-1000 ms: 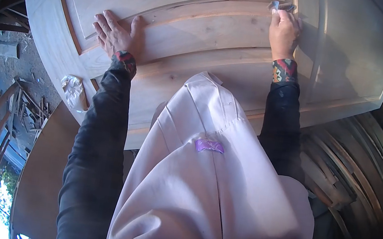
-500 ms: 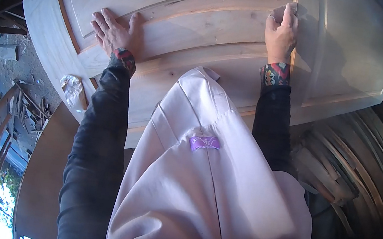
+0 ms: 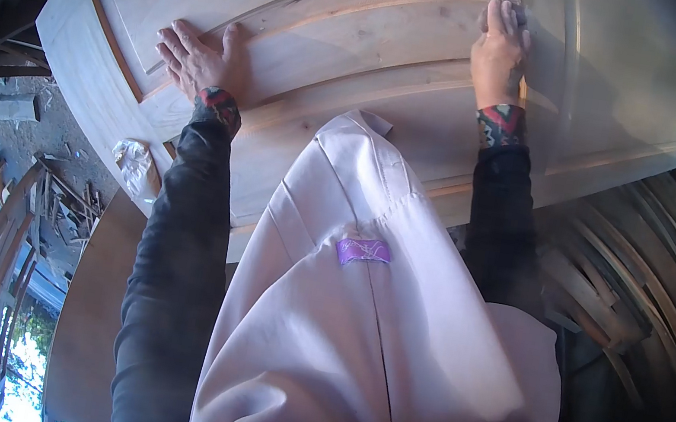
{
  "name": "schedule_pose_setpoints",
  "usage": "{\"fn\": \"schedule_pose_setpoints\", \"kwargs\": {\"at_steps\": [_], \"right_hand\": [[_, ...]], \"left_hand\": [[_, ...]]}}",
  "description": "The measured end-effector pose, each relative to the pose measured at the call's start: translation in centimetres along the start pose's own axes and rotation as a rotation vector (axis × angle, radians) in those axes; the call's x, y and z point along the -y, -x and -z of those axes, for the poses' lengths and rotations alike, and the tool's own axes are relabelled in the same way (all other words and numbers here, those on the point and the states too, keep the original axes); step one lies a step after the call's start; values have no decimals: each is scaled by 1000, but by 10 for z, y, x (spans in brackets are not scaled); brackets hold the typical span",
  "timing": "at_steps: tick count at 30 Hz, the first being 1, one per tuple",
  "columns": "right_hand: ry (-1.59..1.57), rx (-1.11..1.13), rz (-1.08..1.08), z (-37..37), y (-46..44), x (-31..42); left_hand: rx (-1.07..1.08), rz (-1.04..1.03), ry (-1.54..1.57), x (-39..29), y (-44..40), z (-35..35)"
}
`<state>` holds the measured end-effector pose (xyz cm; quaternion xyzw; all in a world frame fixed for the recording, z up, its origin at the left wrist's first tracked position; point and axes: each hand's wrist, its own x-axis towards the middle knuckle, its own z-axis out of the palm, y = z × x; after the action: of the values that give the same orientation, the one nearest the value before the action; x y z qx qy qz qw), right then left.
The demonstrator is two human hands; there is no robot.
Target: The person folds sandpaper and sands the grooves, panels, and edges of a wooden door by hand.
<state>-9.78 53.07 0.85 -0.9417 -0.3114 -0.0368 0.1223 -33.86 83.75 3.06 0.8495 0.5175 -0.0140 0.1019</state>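
Note:
A pale wooden panelled door (image 3: 364,36) lies in front of me, with raised panels and grooved mouldings. My left hand (image 3: 196,59) rests flat on it at the left, fingers spread, holding nothing. At the upper right, my right hand (image 3: 501,56) presses a small greyish-brown piece of sandpaper (image 3: 514,2) against the door beside an upright moulding. Its fingers are bent over the sandpaper and partly hide it. A crumpled whitish plastic bag (image 3: 135,166) sits on the door's near left edge, by my left forearm.
Several curved wooden strips (image 3: 636,264) are stacked at the right, below the door. Wood scraps (image 3: 68,201) litter the ground at the left, near a brown board (image 3: 98,306). A pale cloth garment (image 3: 390,332) with a purple label fills the near middle.
My right hand has shifted slightly, its fingers now laid over the sandpaper and its wrist a little further right. My left hand stays in place on the door. The view has moved slightly.

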Motion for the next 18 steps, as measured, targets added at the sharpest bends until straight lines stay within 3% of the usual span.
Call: {"fn": "schedule_pose_setpoints", "kwargs": {"at_steps": [3,6,9,11,13,16,18], "right_hand": [[-73,117,151,10,15,102],[-180,132,295,18,19,84],[18,-16,87,-2,5,2],[148,152,-121,9,-3,43],[67,258,93,17,8,111],[-201,162,313,9,35,123],[-49,143,273,16,20,79]], "left_hand": [[-11,-4,-2,-3,-5,0],[6,-10,-14,4,-1,-3],[8,-5,-26,9,-2,-4],[2,1,-11,1,-2,-1],[2,0,-1,2,0,-1],[0,-2,3,0,0,1],[-11,1,16,-2,-4,-2]]}}
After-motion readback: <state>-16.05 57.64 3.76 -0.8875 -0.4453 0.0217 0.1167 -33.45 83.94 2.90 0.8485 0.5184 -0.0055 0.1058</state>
